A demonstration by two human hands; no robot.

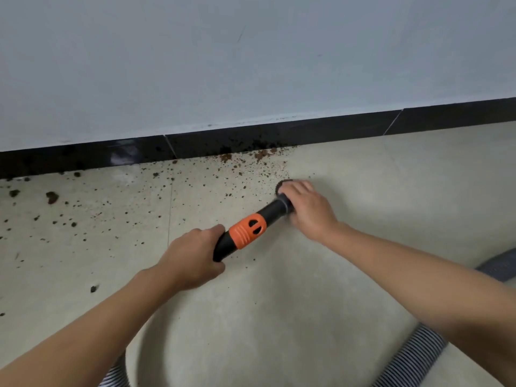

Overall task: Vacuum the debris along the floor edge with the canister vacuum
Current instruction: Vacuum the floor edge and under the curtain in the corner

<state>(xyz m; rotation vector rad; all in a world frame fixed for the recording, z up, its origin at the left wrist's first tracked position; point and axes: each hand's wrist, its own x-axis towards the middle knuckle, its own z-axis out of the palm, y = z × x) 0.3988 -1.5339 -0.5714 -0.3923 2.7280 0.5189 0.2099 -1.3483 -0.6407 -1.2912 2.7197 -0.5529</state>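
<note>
black wand [268,216] gripped at its rear by left hand [192,255]; right hand [307,210] clasps its brush tip [282,184], arms outstretched.

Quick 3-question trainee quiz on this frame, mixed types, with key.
1. True or false: the left hand grips the wand behind its orange collar.
2. Most debris lies where from the nozzle under the right hand? A left, B right, C behind the person.
3. Fill in: the thickest debris lies against the black ____.
Key: 1 true; 2 A; 3 baseboard.
</note>
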